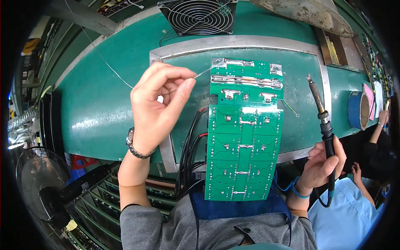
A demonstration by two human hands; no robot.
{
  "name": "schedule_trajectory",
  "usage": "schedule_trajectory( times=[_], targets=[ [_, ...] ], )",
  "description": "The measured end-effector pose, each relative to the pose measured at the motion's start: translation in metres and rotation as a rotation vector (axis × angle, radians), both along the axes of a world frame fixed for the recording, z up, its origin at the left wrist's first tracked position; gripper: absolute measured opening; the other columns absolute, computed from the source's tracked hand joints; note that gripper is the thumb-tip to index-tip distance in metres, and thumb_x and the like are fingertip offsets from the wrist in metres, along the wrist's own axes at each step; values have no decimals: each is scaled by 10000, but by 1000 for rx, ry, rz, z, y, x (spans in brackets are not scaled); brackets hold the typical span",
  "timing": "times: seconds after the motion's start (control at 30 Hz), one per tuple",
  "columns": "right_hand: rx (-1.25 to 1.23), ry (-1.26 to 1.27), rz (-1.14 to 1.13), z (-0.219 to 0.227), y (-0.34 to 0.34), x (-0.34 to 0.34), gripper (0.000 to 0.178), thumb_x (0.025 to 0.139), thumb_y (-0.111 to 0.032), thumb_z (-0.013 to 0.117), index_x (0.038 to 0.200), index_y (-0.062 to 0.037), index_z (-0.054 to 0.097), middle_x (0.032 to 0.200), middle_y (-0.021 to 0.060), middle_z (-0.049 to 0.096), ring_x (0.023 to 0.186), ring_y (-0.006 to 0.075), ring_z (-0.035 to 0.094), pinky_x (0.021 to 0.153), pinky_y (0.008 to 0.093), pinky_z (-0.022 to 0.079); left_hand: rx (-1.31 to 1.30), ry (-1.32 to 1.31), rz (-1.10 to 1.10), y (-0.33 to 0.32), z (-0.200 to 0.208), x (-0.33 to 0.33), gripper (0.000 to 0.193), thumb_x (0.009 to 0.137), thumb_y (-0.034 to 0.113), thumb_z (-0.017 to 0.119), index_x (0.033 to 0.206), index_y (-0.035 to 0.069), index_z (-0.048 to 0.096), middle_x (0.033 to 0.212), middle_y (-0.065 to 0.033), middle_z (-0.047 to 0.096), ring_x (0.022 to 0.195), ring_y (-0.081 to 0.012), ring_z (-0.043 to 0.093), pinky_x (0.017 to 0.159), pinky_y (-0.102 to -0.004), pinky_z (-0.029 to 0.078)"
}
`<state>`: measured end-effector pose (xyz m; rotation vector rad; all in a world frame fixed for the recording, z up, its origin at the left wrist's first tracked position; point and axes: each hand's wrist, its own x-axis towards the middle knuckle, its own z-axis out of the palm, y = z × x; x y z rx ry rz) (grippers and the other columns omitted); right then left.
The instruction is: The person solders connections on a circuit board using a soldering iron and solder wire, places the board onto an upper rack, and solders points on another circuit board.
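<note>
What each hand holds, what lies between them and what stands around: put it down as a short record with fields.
Left hand: pinches a thin wire
Wire end: near the board's far left corner; contact unclear
Right hand: grips a soldering iron, its tip off the board
Between the hands: green circuit board, soldered joints facing up
Beside the board, left: dark cables
Far side of table: black fan with round grille
Right side: blue tape roll

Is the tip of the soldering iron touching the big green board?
Apart. The head view shows a strip of green tabletop between the soldering iron tip and the right edge of the green board.
</note>
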<state>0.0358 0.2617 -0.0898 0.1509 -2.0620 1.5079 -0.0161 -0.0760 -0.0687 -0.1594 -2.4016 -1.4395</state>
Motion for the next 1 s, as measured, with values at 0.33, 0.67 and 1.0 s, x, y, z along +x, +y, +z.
schedule_trajectory(
  times=[0.33,0.67,1.0],
  targets=[
    [270,-96,242,-7,-36,-6,589,724,-32,843,1238,5,559,1089,180,576,874,233,682,702,308,614,-203,-262,-89,23,14,18,62,855,12,685,905,11,650,811,-54,704,642,-112,686,491,-232,469],
    [92,-253,337,-3,-47,-33,596,743,86,783,1277,-2,533,1151,164,531,975,219,661,825,330,628,-106,-231,-87,25,11,17,82,857,11,697,918,5,642,819,-72,703,670,-122,701,475,-224,499],
    [250,-82,213,10,-24,-38,444,918,-298,684,1200,33,594,974,186,686,835,234,684,769,348,540,-253,-44,10,29,9,10,99,811,-15,724,890,19,677,827,-50,657,613,-110,608,498,-234,458]
  ],
)
